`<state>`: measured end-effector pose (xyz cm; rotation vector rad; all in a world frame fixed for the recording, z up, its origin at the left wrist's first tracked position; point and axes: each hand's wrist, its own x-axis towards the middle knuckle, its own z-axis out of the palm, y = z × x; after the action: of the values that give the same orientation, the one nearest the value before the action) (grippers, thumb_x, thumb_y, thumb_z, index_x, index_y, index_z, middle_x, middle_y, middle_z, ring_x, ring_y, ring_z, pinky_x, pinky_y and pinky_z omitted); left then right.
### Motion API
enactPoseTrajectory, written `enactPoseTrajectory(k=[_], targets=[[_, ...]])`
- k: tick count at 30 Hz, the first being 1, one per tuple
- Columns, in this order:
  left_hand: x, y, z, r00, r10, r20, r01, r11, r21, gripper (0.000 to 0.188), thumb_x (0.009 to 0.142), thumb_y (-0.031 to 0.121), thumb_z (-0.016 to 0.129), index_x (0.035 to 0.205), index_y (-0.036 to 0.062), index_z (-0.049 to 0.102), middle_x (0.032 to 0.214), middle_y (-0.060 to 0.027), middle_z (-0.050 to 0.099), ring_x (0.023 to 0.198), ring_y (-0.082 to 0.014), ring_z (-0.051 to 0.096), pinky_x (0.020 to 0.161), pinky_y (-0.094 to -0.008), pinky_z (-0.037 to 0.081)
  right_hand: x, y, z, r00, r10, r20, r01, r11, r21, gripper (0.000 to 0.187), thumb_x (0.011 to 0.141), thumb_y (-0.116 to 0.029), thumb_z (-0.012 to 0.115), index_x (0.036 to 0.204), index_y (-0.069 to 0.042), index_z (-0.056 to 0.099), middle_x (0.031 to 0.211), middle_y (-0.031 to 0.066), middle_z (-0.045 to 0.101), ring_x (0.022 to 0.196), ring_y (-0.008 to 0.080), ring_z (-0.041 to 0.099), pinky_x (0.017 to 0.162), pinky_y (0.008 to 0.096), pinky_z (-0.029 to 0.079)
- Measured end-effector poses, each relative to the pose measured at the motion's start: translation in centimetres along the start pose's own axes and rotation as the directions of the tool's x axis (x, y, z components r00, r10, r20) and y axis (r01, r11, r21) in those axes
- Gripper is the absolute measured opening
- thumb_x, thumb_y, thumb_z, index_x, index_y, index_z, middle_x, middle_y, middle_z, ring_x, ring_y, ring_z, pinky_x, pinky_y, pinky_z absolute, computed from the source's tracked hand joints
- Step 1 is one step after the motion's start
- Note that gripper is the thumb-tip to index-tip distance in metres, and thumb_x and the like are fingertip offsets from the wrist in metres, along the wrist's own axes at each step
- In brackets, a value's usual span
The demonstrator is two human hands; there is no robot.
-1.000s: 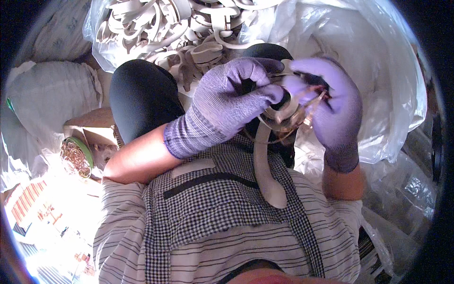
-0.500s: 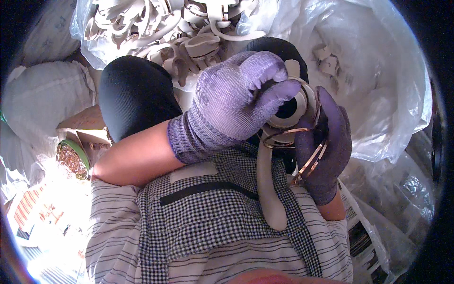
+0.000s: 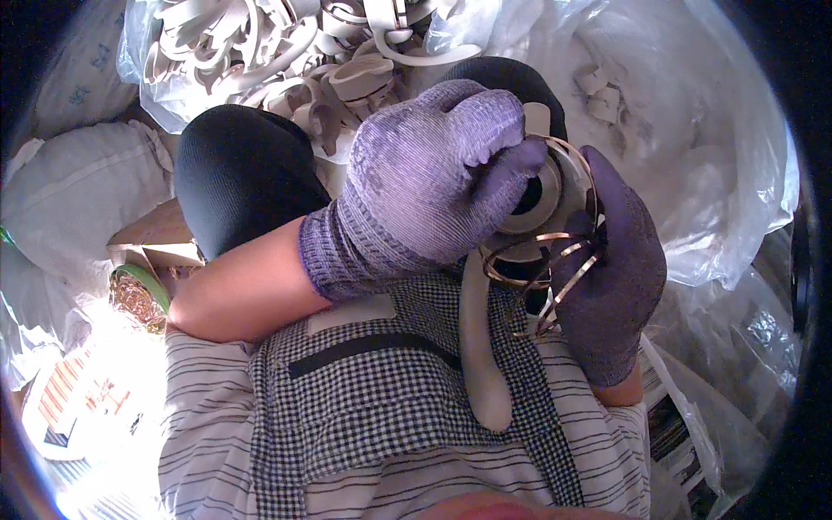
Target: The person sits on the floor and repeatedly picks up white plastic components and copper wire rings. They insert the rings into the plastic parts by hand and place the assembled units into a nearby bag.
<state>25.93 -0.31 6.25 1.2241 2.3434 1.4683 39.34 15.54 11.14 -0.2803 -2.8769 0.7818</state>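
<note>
A beige plastic part with a round, dark-centred head and a long curved handle hangs over my lap, handle pointing toward me. Gloved in purple-grey, my left hand is closed at the head's left side, its curled fingers and thumb gripping there; the fingertips' exact contact is partly hidden. My right hand, in a darker-looking glove, is closed on several thin copper-coloured metal rings. One ring arcs along the right edge of the round head, and others fan out below it.
A clear plastic bag beyond my knees holds many similar beige parts. Another large clear bag at right has a few pieces in it. At left are a cardboard box and a green-rimmed container of copper-coloured rings.
My right hand has shifted slightly right and down, and the rings in it are spread wider. The handle has swung a little left. My left hand keeps nearly the same place.
</note>
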Motion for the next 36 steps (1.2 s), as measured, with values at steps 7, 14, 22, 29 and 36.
enactPoseTrajectory(k=[7, 14, 22, 29, 36], targets=[[0.2, 0.2, -0.7, 0.989, -0.128, 0.068, 0.132, 0.990, -0.046, 0.011, 0.091, 0.014, 0.076, 0.095, 0.0055, 0.070, 0.096, -0.0109, 0.074, 0.088, -0.0251, 0.073, 0.077, -0.0334, 0.057, -0.3, 1.8, 2.0, 0.988, -0.072, -0.134, 0.086, 0.991, 0.103, 0.059, 0.089, -0.024, 0.069, 0.141, 0.000, 0.055, 0.113, 0.0170, 0.071, 0.085, 0.0340, 0.067, 0.078, 0.0417, 0.056], [0.1, -1.1, -0.6, 0.999, 0.002, 0.037, 0.004, 0.987, -0.161, 0.016, 0.088, 0.009, 0.076, 0.103, 0.0050, 0.075, 0.104, -0.0110, 0.075, 0.094, -0.0253, 0.074, 0.084, -0.0344, 0.058, -1.0, 2.9, 2.7, 0.974, -0.158, -0.162, 0.178, 0.977, 0.118, 0.058, 0.085, -0.018, 0.070, 0.137, 0.003, 0.058, 0.112, 0.0153, 0.073, 0.084, 0.0295, 0.067, 0.075, 0.0373, 0.055], [0.4, -1.5, -0.8, 0.993, 0.061, 0.100, -0.046, 0.988, -0.150, 0.013, 0.090, 0.009, 0.072, 0.102, 0.0032, 0.073, 0.105, -0.0116, 0.074, 0.097, -0.0284, 0.071, 0.086, -0.0374, 0.056, -1.5, 3.4, 3.9, 0.987, -0.050, -0.156, 0.094, 0.952, 0.292, 0.066, 0.091, -0.040, 0.070, 0.134, 0.009, 0.057, 0.118, 0.0183, 0.072, 0.086, 0.0332, 0.067, 0.085, 0.0422, 0.052], [0.3, -0.6, 2.2, 0.981, -0.096, -0.170, 0.061, 0.978, -0.200, 0.015, 0.089, 0.008, 0.067, 0.103, 0.0029, 0.064, 0.098, -0.0163, 0.065, 0.089, -0.0361, 0.064, 0.081, -0.0414, 0.053, 3.5, 5.9, 3.0, 0.928, -0.297, -0.222, 0.347, 0.908, 0.236, 0.050, 0.093, -0.030, 0.067, 0.131, 0.001, 0.062, 0.116, 0.0164, 0.072, 0.089, 0.0315, 0.066, 0.085, 0.0427, 0.052], [-0.7, -0.5, 0.6, 0.995, -0.059, -0.087, 0.045, 0.987, -0.157, 0.024, 0.087, 0.012, 0.072, 0.109, 0.0017, 0.069, 0.105, -0.0170, 0.070, 0.095, -0.0328, 0.070, 0.081, -0.0390, 0.057, 1.9, 4.8, 2.0, 0.989, -0.098, -0.111, 0.132, 0.922, 0.363, 0.041, 0.090, -0.019, 0.072, 0.126, -0.001, 0.066, 0.112, 0.0139, 0.072, 0.093, 0.0304, 0.063, 0.086, 0.0395, 0.052]])
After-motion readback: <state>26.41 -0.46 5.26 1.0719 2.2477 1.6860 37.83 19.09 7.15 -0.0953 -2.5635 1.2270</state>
